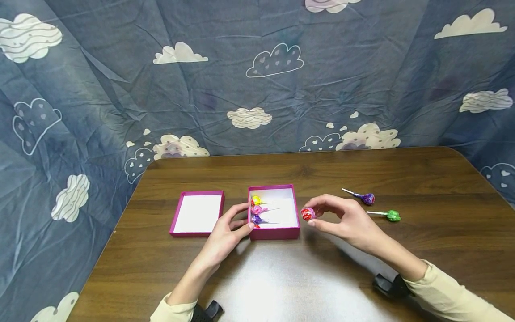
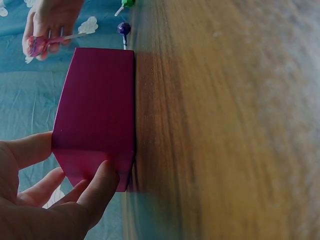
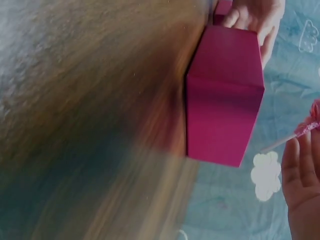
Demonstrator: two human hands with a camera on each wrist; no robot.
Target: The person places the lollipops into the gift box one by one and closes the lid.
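A magenta box (image 1: 275, 234) with a white inside stands in the middle of the table. Several wrapped lollipops lie in it along its left wall, among them a yellow one (image 1: 255, 200), a pink one (image 1: 258, 209) and a purple one (image 1: 256, 219). My left hand (image 1: 222, 237) holds the box at its left side, thumb near the front corner and fingers farther back. Just right of the box, my right hand (image 1: 348, 219) pinches a red-and-pink lollipop (image 1: 307, 213) above the table. Its white stick (image 3: 279, 143) shows in the right wrist view.
Left of the box lies its magenta-edged lid (image 1: 197, 214), white inside facing up. Beyond my right hand are a purple lollipop (image 1: 368, 199) and a green lollipop (image 1: 393, 216) on the wooden table (image 1: 132, 259). A cloud-patterned cloth (image 1: 225, 89) hangs behind.
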